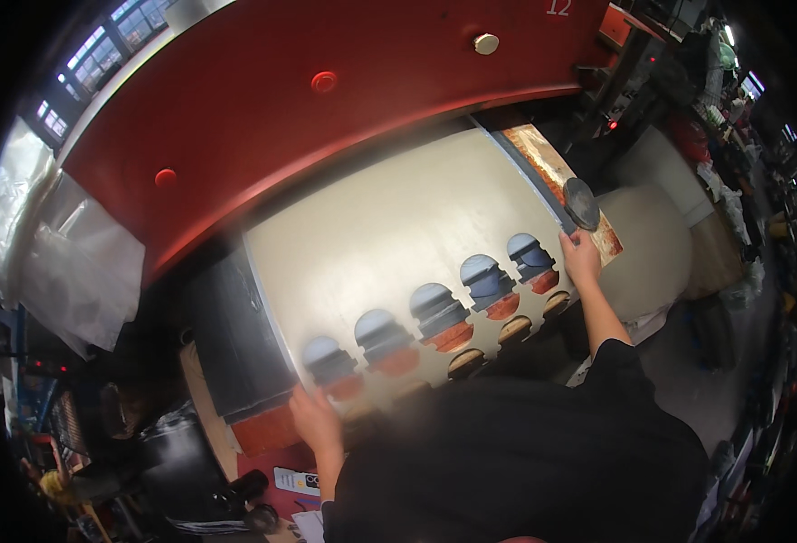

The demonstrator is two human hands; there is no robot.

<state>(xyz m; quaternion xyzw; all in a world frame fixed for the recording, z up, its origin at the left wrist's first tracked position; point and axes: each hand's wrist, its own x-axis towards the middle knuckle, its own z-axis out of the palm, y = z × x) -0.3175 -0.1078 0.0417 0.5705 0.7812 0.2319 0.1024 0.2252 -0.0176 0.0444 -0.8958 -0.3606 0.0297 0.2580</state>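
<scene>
- One big red curved metal machine housing [326, 109] across the top, dotted with round red studs and one pale brass-coloured knob [485, 42].
- Below it, spread flat over the machine bed, a large pale beige metal sheet [389, 235] with a row of five round punched holes [434, 308] along the near edge; second row of half-cut holes just beneath.
- Left of the housing, crumpled clear plastic sheeting [63, 253].
- At the sheet's near left corner, left hand [312, 412] pressed flat on the edge, fingers together, clamped on nothing that can be made out.
- At the far right edge, right hand [581, 255] raised, fingers pinched shut on the lower rim of a small grey round metal disc [582, 204], held up just over the sheet's right side.
</scene>
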